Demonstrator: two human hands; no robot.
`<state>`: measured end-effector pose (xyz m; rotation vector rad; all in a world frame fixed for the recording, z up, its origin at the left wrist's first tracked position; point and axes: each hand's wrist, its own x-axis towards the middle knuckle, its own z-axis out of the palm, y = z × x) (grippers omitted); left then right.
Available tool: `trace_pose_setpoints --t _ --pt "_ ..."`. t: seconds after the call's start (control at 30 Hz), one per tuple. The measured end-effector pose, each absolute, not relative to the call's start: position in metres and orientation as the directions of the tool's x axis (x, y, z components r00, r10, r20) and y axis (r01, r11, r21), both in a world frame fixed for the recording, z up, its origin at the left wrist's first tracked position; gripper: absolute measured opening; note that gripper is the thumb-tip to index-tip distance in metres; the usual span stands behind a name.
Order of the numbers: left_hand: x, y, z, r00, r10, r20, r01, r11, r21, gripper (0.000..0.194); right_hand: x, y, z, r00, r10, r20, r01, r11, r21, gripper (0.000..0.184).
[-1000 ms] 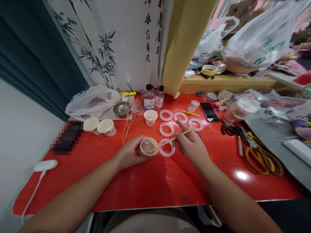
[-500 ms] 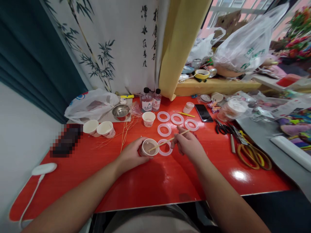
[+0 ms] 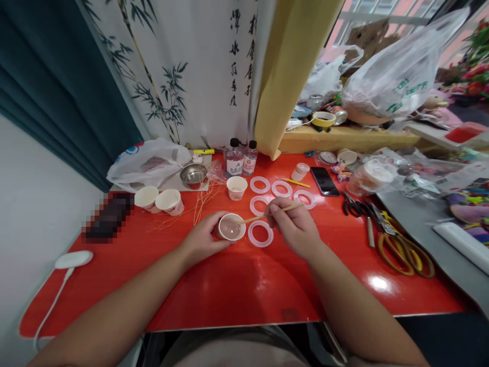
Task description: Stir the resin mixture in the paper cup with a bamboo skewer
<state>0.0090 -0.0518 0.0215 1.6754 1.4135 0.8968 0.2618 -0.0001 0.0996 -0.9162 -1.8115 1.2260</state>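
Observation:
My left hand [image 3: 204, 235] is wrapped round a paper cup [image 3: 232, 227] with a pinkish-clear liquid in it, over the red table. A thin wooden stick [image 3: 254, 218] is pinched in my right hand [image 3: 292, 224], and its tip reaches into the cup at the right side of the rim. Just right of the cup lies a pink ring-shaped mold [image 3: 261, 234]. Several more such molds, among them a ring mold [image 3: 281, 189], lie farther back. One of these is partly hidden by my right hand.
Behind stand a white paper cup [image 3: 237, 188], a bottle marked A [image 3: 234, 159] and a bottle marked B [image 3: 249, 160]. Left are two paper cups [image 3: 169, 202], a metal bowl [image 3: 194, 175] and thin strands [image 3: 201, 201]. Right lie a phone [image 3: 324, 181] and large scissors [image 3: 401, 250].
The stick's tip has moved from the liquid's middle toward the cup's right rim. My right hand now covers part of a farther ring mold. The whole view has shifted slightly.

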Motion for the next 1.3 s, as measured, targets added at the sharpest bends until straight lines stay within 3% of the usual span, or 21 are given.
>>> trace_pose_setpoints --t 0.13,0.23,0.5,1.3 --pt "0.009 -0.05 0.018 0.148 0.988 0.033 0.41 -0.092 0.907 0.062 0.26 -0.007 0.098 -0.527 0.83 0.182 0.123 0.287 -0.95 0.032" --pt "0.009 -0.05 0.016 0.144 0.989 0.035 0.404 -0.091 0.91 0.064 0.259 -0.011 0.102 -0.514 0.831 0.212 0.162 0.337 -0.928 0.03" --pt "0.007 -0.048 0.014 0.123 0.992 0.036 0.435 -0.086 0.896 0.065 0.263 -0.012 0.094 -0.494 0.849 0.187 0.116 0.277 -0.954 0.031" --pt "0.007 -0.043 0.012 0.108 0.989 0.099 0.426 -0.136 0.894 0.068 0.266 -0.015 0.09 -0.477 0.845 0.241 0.061 0.305 -0.95 0.031"
